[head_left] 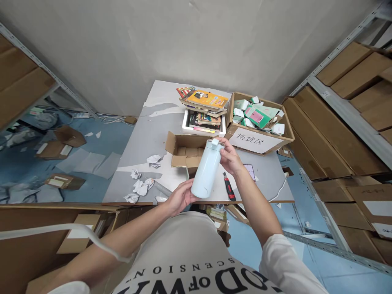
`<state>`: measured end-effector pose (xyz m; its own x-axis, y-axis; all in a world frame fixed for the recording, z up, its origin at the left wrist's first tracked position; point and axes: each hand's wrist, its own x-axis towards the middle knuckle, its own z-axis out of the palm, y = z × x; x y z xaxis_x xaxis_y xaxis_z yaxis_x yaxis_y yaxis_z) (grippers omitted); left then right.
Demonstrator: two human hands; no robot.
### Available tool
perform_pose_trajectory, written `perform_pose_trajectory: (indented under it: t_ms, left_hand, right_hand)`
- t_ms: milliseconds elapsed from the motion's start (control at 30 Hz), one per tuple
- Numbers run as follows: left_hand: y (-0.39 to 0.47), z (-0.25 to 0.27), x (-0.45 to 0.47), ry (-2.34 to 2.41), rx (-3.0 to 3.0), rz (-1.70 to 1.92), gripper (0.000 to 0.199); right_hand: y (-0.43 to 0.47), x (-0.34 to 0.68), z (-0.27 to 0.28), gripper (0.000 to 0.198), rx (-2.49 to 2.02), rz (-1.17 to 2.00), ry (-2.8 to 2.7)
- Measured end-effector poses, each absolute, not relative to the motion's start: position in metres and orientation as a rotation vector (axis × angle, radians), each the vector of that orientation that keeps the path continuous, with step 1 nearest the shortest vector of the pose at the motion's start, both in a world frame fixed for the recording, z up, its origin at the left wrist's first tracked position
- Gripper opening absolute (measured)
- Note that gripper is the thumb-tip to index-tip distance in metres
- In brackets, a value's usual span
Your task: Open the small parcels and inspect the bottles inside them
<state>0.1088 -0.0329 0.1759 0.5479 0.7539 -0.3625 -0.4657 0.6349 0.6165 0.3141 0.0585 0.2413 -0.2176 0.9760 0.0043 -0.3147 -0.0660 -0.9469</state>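
Observation:
A light blue tumbler (206, 171) with a flip-style lid is tilted between my two hands, above the front of the table. My left hand (181, 197) supports its bottom end, fingers against the base. At the top, my right hand (229, 157) grips the lid and upper side. A dark curved mark shows low on the tumbler's side. Just behind it stands an open cardboard box (183, 161) with its flaps spread, partly hidden by the tumbler. A red and black utility knife (229, 187) lies on the table below my right hand.
Crumpled paper (141, 187) lies at the table's left front. Books (208, 100) are piled in a white tray (185, 122) at the back. A large carton (260, 141) holds green and white boxes. A phone (250, 171) lies behind my right forearm. Shelves with cartons (333, 134) flank the table.

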Motion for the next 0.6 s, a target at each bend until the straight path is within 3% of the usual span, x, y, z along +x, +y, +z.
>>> perform_pose_trajectory:
  t_ms: [367, 600]
  left_hand:
    - [-0.036, 0.168, 0.11, 0.82, 0.799, 0.954, 0.074]
    - [-0.038, 0.164, 0.108, 0.823, 0.73, 0.92, 0.063]
  right_hand:
    - [0.06, 0.296, 0.234, 0.047, -1.011, 1.354, -1.113]
    - [0.056, 0.276, 0.22, 0.057, -0.971, 1.224, -1.152]
